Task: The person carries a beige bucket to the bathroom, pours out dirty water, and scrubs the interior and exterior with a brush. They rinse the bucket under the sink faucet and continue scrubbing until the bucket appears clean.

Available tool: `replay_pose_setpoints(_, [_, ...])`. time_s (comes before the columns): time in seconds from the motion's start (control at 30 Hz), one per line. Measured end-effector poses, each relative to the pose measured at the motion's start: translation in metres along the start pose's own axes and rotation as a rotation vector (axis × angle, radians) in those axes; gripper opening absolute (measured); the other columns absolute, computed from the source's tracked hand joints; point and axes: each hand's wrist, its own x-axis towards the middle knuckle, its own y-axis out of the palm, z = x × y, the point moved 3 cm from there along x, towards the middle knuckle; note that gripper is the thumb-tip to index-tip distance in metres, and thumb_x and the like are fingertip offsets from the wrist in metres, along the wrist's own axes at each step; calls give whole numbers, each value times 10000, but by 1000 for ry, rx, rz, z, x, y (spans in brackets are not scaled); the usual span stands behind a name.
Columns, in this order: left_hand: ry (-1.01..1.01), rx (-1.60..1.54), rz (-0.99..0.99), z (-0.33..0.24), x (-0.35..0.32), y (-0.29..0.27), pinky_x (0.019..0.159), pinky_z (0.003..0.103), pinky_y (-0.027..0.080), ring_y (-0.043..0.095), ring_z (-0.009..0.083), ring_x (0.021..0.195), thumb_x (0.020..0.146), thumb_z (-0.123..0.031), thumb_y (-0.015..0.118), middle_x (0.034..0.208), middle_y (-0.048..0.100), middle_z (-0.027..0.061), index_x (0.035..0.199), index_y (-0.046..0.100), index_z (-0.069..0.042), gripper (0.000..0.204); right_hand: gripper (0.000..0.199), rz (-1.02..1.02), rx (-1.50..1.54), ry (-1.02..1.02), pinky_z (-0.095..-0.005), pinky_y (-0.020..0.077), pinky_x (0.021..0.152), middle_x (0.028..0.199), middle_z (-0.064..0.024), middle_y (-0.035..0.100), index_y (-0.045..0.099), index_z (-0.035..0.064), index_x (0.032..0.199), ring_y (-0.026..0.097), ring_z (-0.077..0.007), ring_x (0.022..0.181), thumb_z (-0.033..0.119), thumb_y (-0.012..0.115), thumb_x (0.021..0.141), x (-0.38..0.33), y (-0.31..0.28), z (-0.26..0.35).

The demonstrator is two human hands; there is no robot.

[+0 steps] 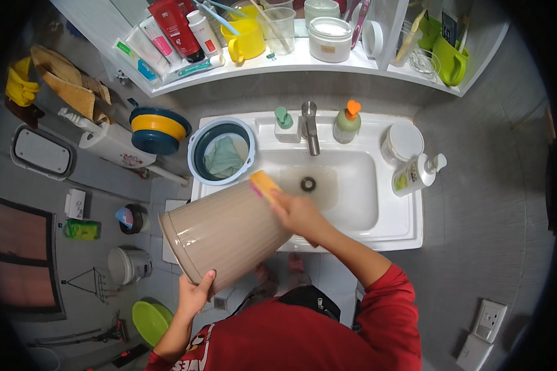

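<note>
A beige ribbed trash can [229, 230] lies tilted on its side in front of the sink, its bottom end toward the basin. My left hand [195, 293] grips its wider rim at the lower left, thumb on the outside and the other fingers hidden behind. My right hand [296, 214] is closed on a yellow sponge [265, 185] with a pinkish edge, which touches the bottom end of the can. Behind them is the white sink [360, 185], with a little cloudy water around its drain [308, 183].
A blue basin [195, 150] holding a green cloth [224, 157] stands on the sink's left ledge. Behind the bowl are a faucet [311, 130] and two pump bottles; a white tub [403, 143] and lotion bottle [417, 175] sit right. Above hangs a crowded shelf [291, 63].
</note>
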Motion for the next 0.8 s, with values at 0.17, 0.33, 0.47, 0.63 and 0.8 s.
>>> replay_pose_setpoints(0.17, [-72,-70,-13,-5,1,3,746,285,449,563,159,842,819,-102,599,950,605,116,1022,552,59,264,398,-141,66,-47,-431,459,543,611,-210,564,500,44,1174,563,-365,561,254,497,835,-18,13,-11])
replay_pose_setpoints(0.33, [-57,-170,-42,-14,10,14,773,288,441,555,168,868,821,-82,589,972,592,119,1045,531,57,270,447,-144,-38,-60,-437,452,535,662,-199,577,415,49,1238,545,-381,557,246,491,844,-57,39,11])
replay_pose_setpoints(0.47, [-63,-235,-72,-23,8,12,768,297,448,558,184,877,819,-72,589,1011,575,124,1085,494,53,309,486,-268,4,-136,-443,448,545,663,-193,576,369,55,1267,547,-381,580,261,494,845,-54,57,-8])
replay_pose_setpoints(0.63, [-181,-295,-65,-46,19,-3,762,321,473,575,216,882,814,-81,582,1028,566,140,1121,460,45,353,401,-376,313,255,-374,470,710,958,-242,580,493,13,1169,584,-363,856,245,522,843,-54,20,-54])
replay_pose_setpoints(0.8, [-267,-579,142,-47,35,-16,756,332,506,587,240,887,799,-70,560,1039,554,139,1158,420,30,398,425,-399,473,244,-323,434,829,1091,-246,538,474,19,1200,558,-336,991,225,544,834,-63,29,-53])
